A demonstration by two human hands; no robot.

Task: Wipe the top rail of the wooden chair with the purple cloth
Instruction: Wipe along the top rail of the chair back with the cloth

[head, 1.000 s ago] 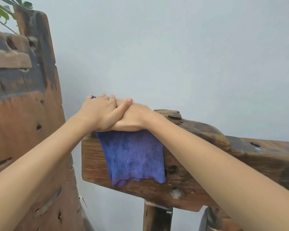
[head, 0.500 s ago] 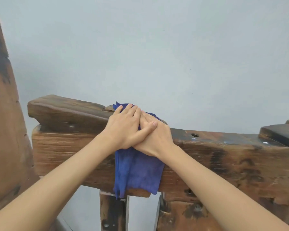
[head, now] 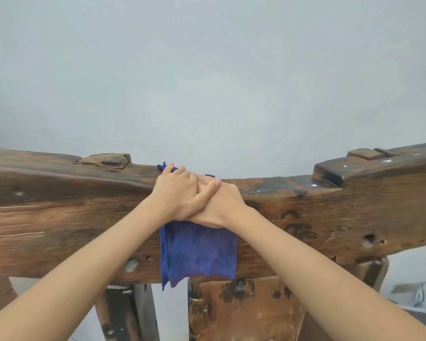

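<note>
A plain pale grey wall (head: 212, 70) fills the upper half of the view. Across the middle runs the thick, dark-stained top rail of the weathered wooden chair (head: 305, 212), pitted with holes and knots; a raised block (head: 340, 171) sits on its upper face at the right and a cracked peg end (head: 106, 159) at the left. Below it stand a broad brown back slat (head: 241, 308) and a narrower dark upright (head: 126, 313). No brand, label or writing can be read on any of the wood or cloth.

The purple, fuzzy folded cloth (head: 197, 249) is draped over the rail near its middle — most of it hangs down the near face, and small corners peek out beyond the hands on top.

The right hand (head: 219, 205) lies on the cloth at the rail's top edge; its fingers are mostly covered, so I cannot tell how they lie. The left hand (head: 180, 190) rests over it — fingers together and only slightly bent, pressing down, thumb laid across the right hand's back.
</note>
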